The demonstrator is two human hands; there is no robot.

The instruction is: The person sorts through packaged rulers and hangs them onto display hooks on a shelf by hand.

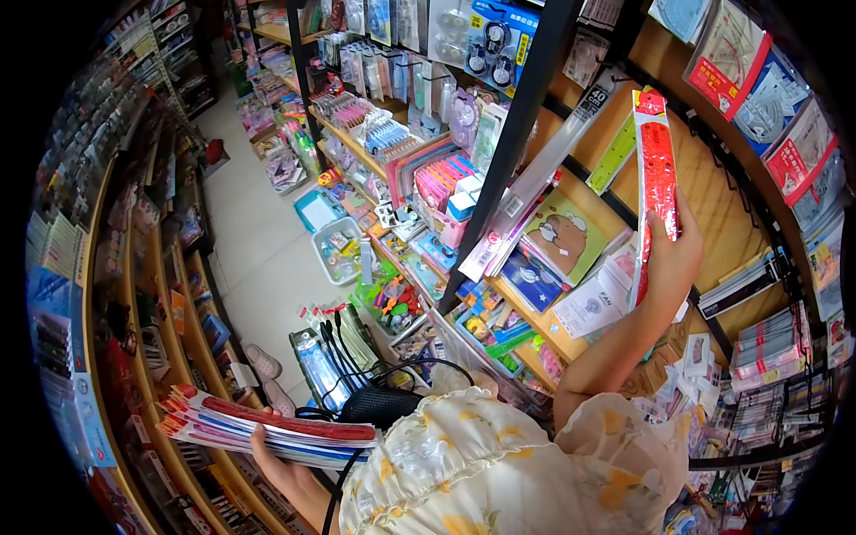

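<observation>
My right hand is closed around the lower part of a long red package, held upright before the wooden shelf on the right. Beside that package hang a green ruler pack and a long clear pack marked 40. Low on the left, my left hand grips a stack of long flat packages from below, with a red one on top. The stack lies roughly level, its right end near my clothing.
A black shelf post rises between the shelves. Plastic bins stand beside the pale floor aisle. Curved shelves line the left. Packaged goods hang at upper right; a bear-covered notebook rests on the right shelf.
</observation>
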